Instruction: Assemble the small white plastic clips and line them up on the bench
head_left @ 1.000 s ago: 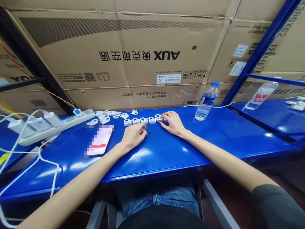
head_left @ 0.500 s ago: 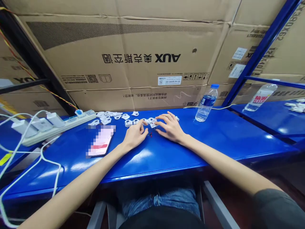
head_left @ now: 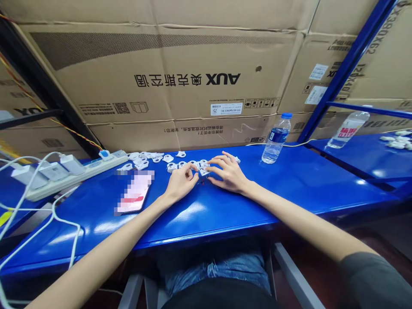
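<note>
Over the blue tabletop (head_left: 199, 219), my left hand (head_left: 180, 183) has its fingers curled towards the thumb; what they pinch, if anything, is too small to make out. My right hand (head_left: 230, 174) reaches in from the other side, its fingertips on a small white plastic piece (head_left: 203, 168) between the hands. Just below that piece shows a tiny red part (head_left: 202, 183) with thin dark strands. More white plastic pieces (head_left: 171, 167) lie in a row behind my left hand, partly covered by its fingers. Several others (head_left: 140, 163) are heaped farther left.
A phone (head_left: 137, 193) lies left of my hands. Beyond it are a power strip (head_left: 80, 174) with chargers and loose white cables (head_left: 79, 231). A water bottle (head_left: 277, 139) stands at the back right, another bottle (head_left: 349, 128) past the blue post. Large cartons (head_left: 193, 51) wall the back.
The camera view has shifted slightly. Both hands stay around the same white plastic piece, with small finger movements; the left fingers look a little more curled.
</note>
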